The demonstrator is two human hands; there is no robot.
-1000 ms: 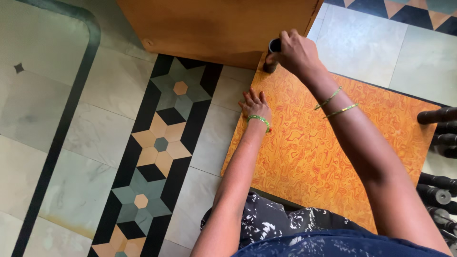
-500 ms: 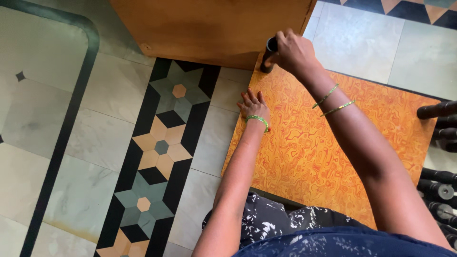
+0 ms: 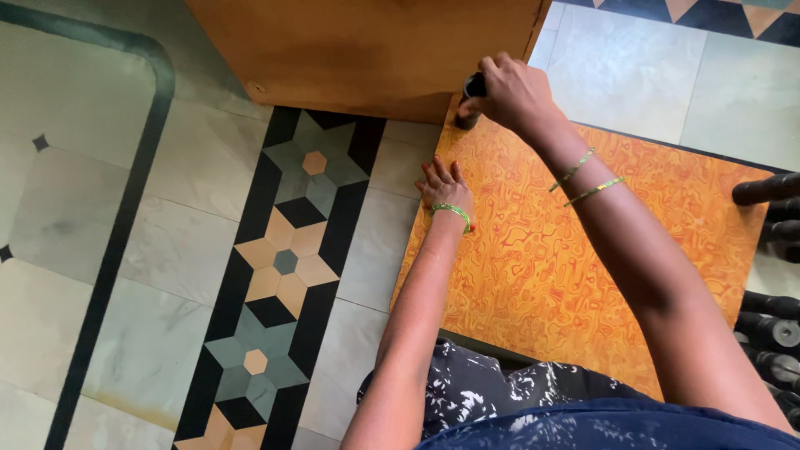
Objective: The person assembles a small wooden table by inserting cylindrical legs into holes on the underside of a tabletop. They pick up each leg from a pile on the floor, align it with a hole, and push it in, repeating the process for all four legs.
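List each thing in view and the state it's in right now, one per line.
Right hand: closed around a dark cylinder at the board's far corner.
Left hand: flat, pressing on the orange patterned board.
Orange patterned board: lying flat on the floor.
Wooden cabinet: standing against the board's far edge.

**Orange swirls beside a star-tiled floor**

The board (image 3: 575, 250) is bright orange with a darker marbled swirl all over; the cabinet (image 3: 367, 50) above it is plain honey-brown wood; the floor (image 3: 150, 250) is pale grey-green stone with a black curved border line and a black band of tan, grey and teal star shapes; the small object (image 3: 469, 104) in the right hand (image 3: 512, 92) is black; the bangles (image 3: 583, 179) are thin, gold and green; the wristband (image 3: 452, 212) on the left hand (image 3: 446, 187) is green; the clothing (image 3: 500, 392) is dark with white speckles; the dumbbells (image 3: 771, 250) are black.
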